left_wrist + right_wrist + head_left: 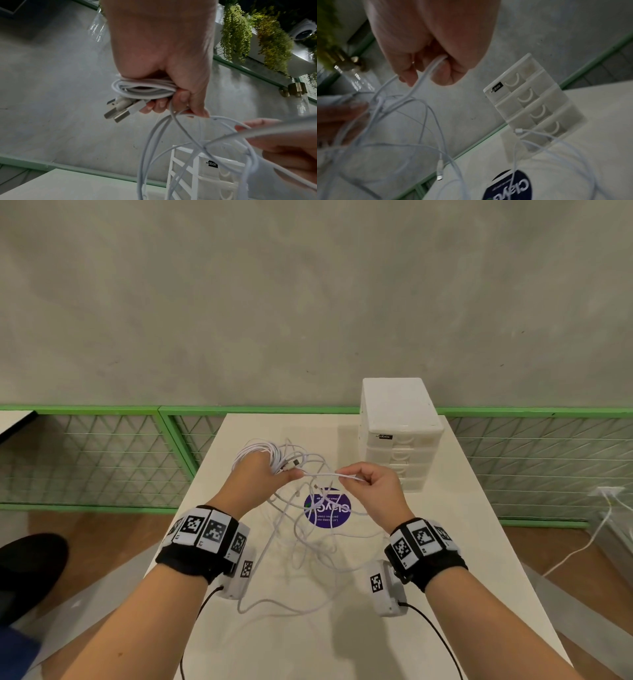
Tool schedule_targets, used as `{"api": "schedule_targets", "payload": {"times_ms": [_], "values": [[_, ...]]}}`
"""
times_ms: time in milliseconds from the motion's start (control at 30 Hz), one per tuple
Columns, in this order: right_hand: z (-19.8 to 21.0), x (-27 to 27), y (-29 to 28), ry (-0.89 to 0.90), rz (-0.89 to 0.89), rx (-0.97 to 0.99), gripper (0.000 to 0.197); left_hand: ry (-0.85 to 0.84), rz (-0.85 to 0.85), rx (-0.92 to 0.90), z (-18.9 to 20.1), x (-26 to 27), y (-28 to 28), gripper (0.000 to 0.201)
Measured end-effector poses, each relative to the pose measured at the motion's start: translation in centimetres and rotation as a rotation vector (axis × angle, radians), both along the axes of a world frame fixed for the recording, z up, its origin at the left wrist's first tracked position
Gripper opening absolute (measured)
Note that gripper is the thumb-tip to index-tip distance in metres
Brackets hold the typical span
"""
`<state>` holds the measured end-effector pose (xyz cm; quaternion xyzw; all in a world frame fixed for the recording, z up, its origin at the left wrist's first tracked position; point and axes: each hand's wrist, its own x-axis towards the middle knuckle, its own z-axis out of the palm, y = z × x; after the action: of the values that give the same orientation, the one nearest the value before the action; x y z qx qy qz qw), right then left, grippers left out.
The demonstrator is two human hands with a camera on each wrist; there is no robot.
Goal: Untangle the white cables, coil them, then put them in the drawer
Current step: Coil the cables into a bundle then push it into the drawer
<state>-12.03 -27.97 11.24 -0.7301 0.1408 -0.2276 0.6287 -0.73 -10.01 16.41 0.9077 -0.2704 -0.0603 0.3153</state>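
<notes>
A: Left hand (255, 481)?
B: Fingers curled tight round a coiled bundle (144, 88) of white cables (308, 529), held up above the table (445, 577). Three USB plugs (120, 110) sticking out under the coil, just beside the fingertips (154, 106).

A: Right hand (375, 491)?
B: Thumb and forefinger pinching one cable strand (322, 474), other fingers curled in. Strand stretched near level between both hands.

A: Rest of the cable?
B: Hanging in loose crossed loops below both hands, down to the tabletop. Some loops lying over a round purple sticker (328, 511). Two small connector ends (439, 170) dangling in the right wrist view, a third (518, 130) in front of the drawer unit; touching it or not, cannot tell.

A: Drawer unit?
B: White drawer unit (399, 436), far right part of table, four drawers, all closed. Black label (384, 436) at top left of the front. Well apart from the coil.

A: Anything else?
B: Green mesh fence (102, 457) behind table, grey wall (308, 285) above. Black bands with square coded markers (205, 530) on both wrists. Hanging plants (257, 33) visible in left wrist view.
</notes>
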Motion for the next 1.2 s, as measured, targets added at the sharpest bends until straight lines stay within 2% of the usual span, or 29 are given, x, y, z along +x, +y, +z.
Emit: {"api": "schedule_targets", "payload": {"times_ms": [100,167,200,233,300,400,500,667,800,867,1000,1100,1200], "values": [[-0.9,0.0,-0.6,0.119,0.004,-0.254,0.006,0.029,0.005,-0.053,0.0,-0.1,0.1,0.061],[-1.5,-0.3,-1.6,0.345,-0.005,-0.514,0.023,0.045,0.067,-0.093,0.0,0.5,0.7,0.057],[-2.0,-0.7,-2.3,0.452,0.000,-0.566,0.034,0.065,0.103,-0.130,0.1,1.0,1.1,0.054],[-2.6,-1.0,-2.8,0.517,0.010,-0.548,0.041,0.087,0.131,-0.163,0.1,1.6,1.6,0.052],[-3.8,-1.5,-3.6,0.551,0.017,-0.453,0.043,0.135,0.153,-0.190,0.3,2.2,2.3,0.048],[-4.8,-1.3,-3.2,0.533,0.060,-0.396,0.028,0.183,0.156,-0.238,0.1,1.8,2.1,0.054],[-5.0,-0.7,-2.0,0.467,0.142,-0.313,0.007,0.185,0.152,-0.276,0.1,1.1,1.1,0.044],[-3.1,0.2,-0.2,0.200,0.190,-0.080,0.015,0.163,0.110,-0.238,-0.2,0.5,0.0,0.042],[-1.1,0.6,0.7,0.105,0.194,-0.027,0.018,0.153,0.141,-0.215,-0.6,0.5,-0.3,0.045],[-0.7,0.8,0.7,0.100,0.177,-0.054,0.019,0.157,0.153,-0.196,-0.8,0.6,-0.1,0.047],[-0.8,1.1,-0.7,0.210,0.059,-0.335,0.027,0.175,0.178,-0.236,-1.1,1.0,0.4,0.042],[-1.0,0.8,-1.7,0.229,-0.114,-0.333,0.018,0.198,0.178,-0.246,-0.9,1.3,0.7,0.034],[-0.3,0.9,-0.5,0.157,-0.089,-0.284,0.012,0.253,0.130,-0.240,-0.8,0.8,0.1,0.033]]}}
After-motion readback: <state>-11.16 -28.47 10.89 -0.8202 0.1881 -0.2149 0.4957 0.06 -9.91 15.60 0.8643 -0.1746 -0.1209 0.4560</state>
